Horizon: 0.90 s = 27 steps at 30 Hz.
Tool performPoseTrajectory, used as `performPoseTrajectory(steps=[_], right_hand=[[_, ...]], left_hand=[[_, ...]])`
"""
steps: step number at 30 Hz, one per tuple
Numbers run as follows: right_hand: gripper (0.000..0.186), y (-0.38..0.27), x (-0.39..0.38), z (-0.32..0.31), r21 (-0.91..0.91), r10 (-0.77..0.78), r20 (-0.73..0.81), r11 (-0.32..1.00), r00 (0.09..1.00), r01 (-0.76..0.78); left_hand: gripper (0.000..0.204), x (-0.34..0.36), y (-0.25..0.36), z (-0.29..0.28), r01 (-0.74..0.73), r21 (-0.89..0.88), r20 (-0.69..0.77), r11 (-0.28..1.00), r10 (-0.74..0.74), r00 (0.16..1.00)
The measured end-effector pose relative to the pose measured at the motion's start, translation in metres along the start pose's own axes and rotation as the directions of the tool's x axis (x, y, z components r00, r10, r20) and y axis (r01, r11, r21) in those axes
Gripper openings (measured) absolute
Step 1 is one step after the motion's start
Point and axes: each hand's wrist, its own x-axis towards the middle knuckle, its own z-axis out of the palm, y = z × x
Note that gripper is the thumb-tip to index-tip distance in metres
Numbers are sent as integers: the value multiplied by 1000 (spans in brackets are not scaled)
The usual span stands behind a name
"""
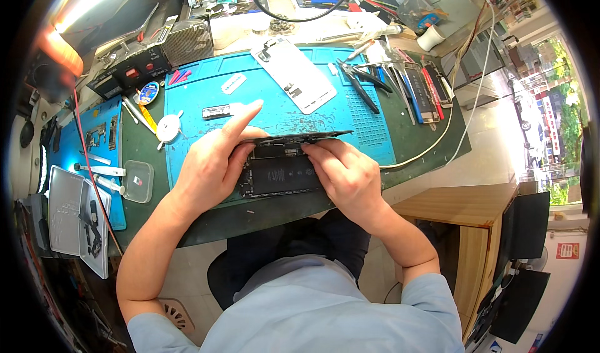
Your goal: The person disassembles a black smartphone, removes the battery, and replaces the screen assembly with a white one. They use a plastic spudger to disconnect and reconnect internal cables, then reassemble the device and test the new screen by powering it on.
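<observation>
An opened black smartphone [279,173] lies on the near part of a blue work mat [206,96], its insides and battery showing. Its screen panel [300,136] is lifted on edge along the phone's far side. My left hand [212,162] grips the phone's left end and the panel, with the index finger stretched out toward the far right. My right hand [345,173] holds the right end, fingertips at the raised panel's edge. A white phone back panel [294,75] lies further away on the mat.
Tweezers and several phones [425,90] lie at the mat's right. A small metal part [215,111], a white round disc [167,128], a clear plastic box [137,181] and grey trays [65,212] sit to the left. White cables [459,112] run along the right edge. A wooden cabinet [465,212] stands at the lower right.
</observation>
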Motion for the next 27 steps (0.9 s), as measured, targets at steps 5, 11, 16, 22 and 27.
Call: performPoseTrajectory(steps=[5,11,16,22,27], right_hand=[[32,3,-1,3,3,-29,-5,1000,1000,29],[30,1,-2,4,1,-27,-32,1000,999,27],[30,-1,-1,5,-7,-30,-54,1000,998,30],[31,-3,1,5,5,-2,-54,1000,999,3],[31,-4,2,4,7,-6,-55,1000,998,7]], left_hand=[[72,0,2,-1,-20,5,4,1000,20,1000],[75,-1,0,1,-15,-27,17,1000,15,1000],[76,-1,1,-1,-25,-10,16,1000,26,1000],[75,-2,0,0,-32,-14,7,999,32,999],[74,-2,-1,0,-40,-27,2,999,40,999]])
